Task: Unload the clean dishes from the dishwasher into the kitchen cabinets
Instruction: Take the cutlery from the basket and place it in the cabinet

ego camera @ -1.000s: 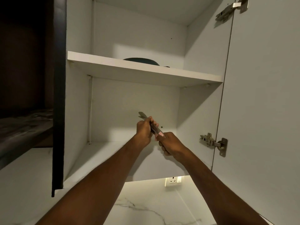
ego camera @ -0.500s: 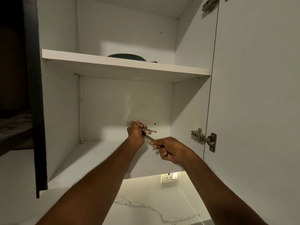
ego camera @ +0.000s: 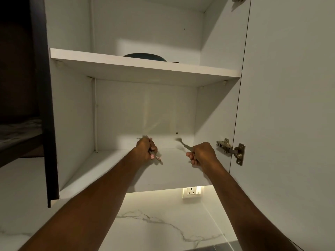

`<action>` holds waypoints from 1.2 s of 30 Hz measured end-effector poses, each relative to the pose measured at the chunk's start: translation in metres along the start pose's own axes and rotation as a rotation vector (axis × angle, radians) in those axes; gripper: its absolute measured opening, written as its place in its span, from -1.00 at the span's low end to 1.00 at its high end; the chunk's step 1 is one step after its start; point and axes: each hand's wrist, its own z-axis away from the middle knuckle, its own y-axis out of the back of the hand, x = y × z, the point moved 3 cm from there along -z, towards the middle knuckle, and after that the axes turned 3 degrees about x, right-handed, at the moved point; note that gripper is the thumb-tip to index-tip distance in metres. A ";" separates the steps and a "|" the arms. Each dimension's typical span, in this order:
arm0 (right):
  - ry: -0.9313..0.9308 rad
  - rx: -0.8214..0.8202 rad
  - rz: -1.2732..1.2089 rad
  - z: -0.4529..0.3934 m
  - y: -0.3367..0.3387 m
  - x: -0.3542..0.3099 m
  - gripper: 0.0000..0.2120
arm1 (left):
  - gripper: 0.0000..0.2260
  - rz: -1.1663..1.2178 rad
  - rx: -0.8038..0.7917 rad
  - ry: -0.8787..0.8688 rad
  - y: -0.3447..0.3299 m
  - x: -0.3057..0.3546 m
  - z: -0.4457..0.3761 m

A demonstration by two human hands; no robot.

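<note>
Both hands reach up into an open white wall cabinet, over its bottom shelf (ego camera: 112, 171). My left hand (ego camera: 146, 149) grips a small bunch of metal cutlery (ego camera: 155, 157) with pink stickers on the handle ends; the tips stick out past the fist toward the back wall. My right hand (ego camera: 201, 153) holds one metal utensil (ego camera: 183, 144), blurred, pointing up and left. The hands are apart, about a hand's width between them. A dark round dish (ego camera: 145, 55) sits on the upper shelf (ego camera: 108, 60).
The white cabinet door (ego camera: 290, 105) stands open on the right, its metal hinge (ego camera: 231, 150) close to my right hand. A dark door edge (ego camera: 45, 105) hangs at the left. Below are a lit wall socket (ego camera: 192, 192) and a white marble backsplash (ego camera: 154, 223).
The hands were together on the cutlery bunch; my right hand has pulled one utensil out and moved right. The left hand has sunk lower toward the bottom shelf.
</note>
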 end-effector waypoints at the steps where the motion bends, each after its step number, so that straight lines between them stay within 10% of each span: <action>1: 0.025 0.017 0.011 -0.002 0.001 0.003 -0.72 | -0.67 -0.006 -0.013 0.010 0.000 -0.004 0.000; 36: 0.565 0.546 1.423 0.002 -0.013 0.016 -0.84 | -0.72 -0.328 -0.279 -0.171 -0.010 -0.033 0.007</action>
